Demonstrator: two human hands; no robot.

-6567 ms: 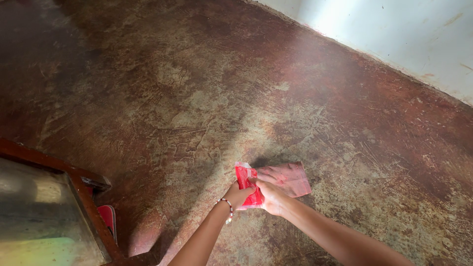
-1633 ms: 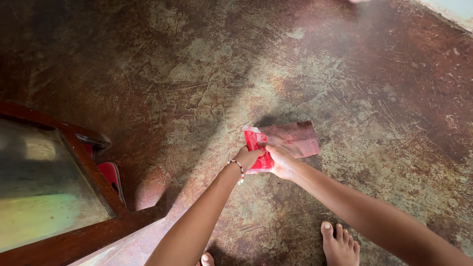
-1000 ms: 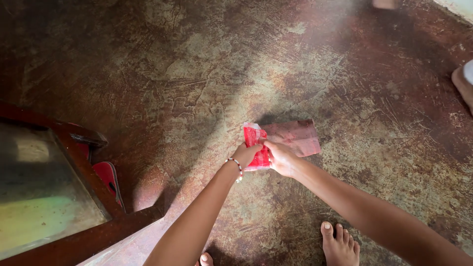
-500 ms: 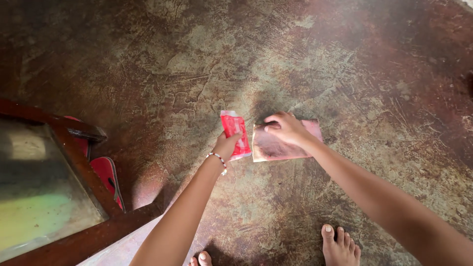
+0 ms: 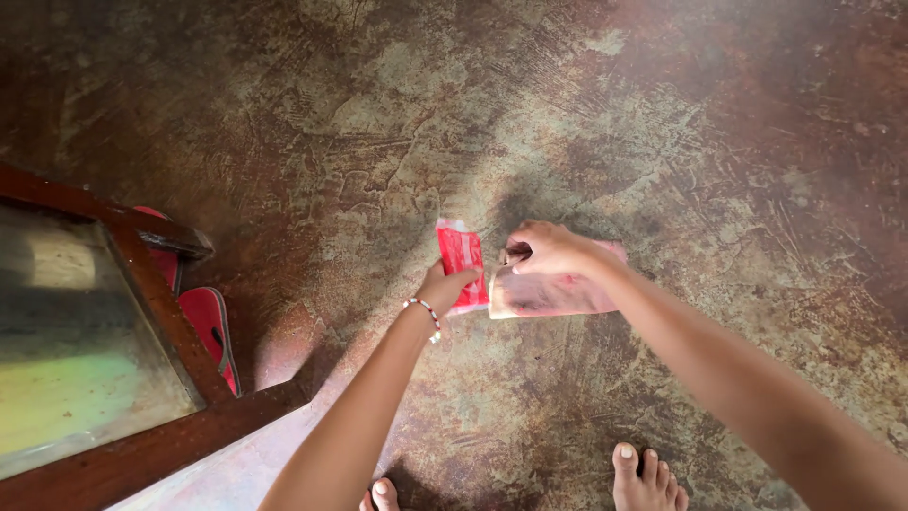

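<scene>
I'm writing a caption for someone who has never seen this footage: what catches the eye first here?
At centre, the left hand holds a bright red packet upright, while the right hand grips a pale pink bag beside it, over a mottled brown floor. At lower left stands a dark wooden-framed glass panel with a red sandal beside it; bare toes show at the bottom edge.

The floor [image 5: 662,123] is worn, mottled concrete — brown with greenish patches and scratches. On it stand two bare feet [image 5: 648,473] at the bottom edge, and red sandals [image 5: 210,331] lie beside a wood-framed glass panel [image 5: 142,284] — at left.
</scene>
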